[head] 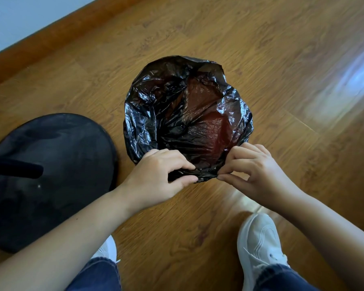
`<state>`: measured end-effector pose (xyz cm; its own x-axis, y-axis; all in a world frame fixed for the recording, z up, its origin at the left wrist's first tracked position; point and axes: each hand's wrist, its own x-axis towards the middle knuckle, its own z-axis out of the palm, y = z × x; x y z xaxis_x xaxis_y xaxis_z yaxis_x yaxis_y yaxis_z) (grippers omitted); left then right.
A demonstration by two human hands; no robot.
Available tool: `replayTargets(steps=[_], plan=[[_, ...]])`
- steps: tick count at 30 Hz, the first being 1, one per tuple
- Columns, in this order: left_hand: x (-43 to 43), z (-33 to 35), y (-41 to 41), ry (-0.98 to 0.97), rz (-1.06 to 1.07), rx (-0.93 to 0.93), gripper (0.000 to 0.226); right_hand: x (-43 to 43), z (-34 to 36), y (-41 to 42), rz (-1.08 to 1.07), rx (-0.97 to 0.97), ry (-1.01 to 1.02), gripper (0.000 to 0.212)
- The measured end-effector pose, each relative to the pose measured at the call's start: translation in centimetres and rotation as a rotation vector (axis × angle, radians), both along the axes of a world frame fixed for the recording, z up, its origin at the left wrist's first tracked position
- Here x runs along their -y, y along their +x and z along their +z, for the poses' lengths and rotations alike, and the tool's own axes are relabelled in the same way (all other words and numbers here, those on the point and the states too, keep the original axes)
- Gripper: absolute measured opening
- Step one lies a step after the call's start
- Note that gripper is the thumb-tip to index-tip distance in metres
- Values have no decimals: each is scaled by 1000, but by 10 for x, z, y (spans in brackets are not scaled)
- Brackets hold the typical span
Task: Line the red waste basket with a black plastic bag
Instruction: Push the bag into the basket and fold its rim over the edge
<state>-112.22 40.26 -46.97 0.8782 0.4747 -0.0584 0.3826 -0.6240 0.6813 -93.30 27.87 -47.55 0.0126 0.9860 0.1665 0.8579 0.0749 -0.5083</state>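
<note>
A crinkled black plastic bag [160, 106] is spread over a round basket standing on the wooden floor. The red waste basket [214, 127] shows only as a reddish tint through the thin plastic inside; its rim and walls are covered. My left hand [156, 177] pinches the bag's near edge between thumb and fingers. My right hand [259, 171] pinches the same edge just to the right. The two hands sit close together at the basket's near side.
A black office chair seat [57, 175] with a black armrest [13, 169] stands at the left, close to the basket. My white shoes [261, 244] and jeans are at the bottom. A wooden skirting board [51, 36] runs along the far left wall.
</note>
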Motion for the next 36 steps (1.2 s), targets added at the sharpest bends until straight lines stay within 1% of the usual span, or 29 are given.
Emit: replayTargets(steps=[2, 4, 7, 8, 10, 12, 14, 18, 20, 22, 24, 26, 27, 29, 31, 34, 36], plan=[[6, 0, 5, 54, 49, 0, 30, 1, 0, 1, 26, -38, 18, 22], [12, -2, 11, 127, 85, -26, 25, 3, -1, 1, 33, -100, 43, 18], [16, -4, 16, 165, 95, -69, 20, 5, -2, -1, -10, -142, 93, 13], [16, -5, 16, 169, 85, -74, 20, 5, -2, -1, -31, -121, 119, 13], [16, -5, 14, 187, 61, -88, 17, 3, 1, 2, -71, 14, 140, 19], [15, -5, 11, 202, 50, -98, 14, -1, 4, 5, -58, 169, 86, 33], [14, -5, 8, 195, 51, -92, 15, -5, 3, 9, -18, 224, 15, 39], [6, -2, 0, 194, 13, -83, 17, -10, -1, 7, -13, 219, -24, 20], [1, 0, -7, 179, 19, -33, 12, -9, -2, 2, -18, 198, -25, 16], [-2, 5, -15, 155, 136, 72, 19, -9, -3, -2, -24, 171, -24, 15], [-4, 10, -20, 224, 330, 172, 24, -9, -3, -6, -27, 158, -22, 14], [-7, 12, -22, 281, 515, 181, 27, -10, -2, -11, -26, 152, -15, 14], [-9, 12, -22, 253, 585, 145, 31, -11, -2, -14, -21, 150, -16, 14], [-12, 8, -21, 110, 691, 38, 44, -13, -2, -19, -16, 149, -14, 14], [-13, 1, -22, -31, 741, -38, 57, -15, -3, -25, -26, 148, -10, 15], [-10, -7, -22, -199, 724, -46, 70, -16, -3, -32, -19, 171, -29, 16], [-10, -9, -19, -292, 707, -6, 73, -16, -1, -35, 33, 168, -73, 23]])
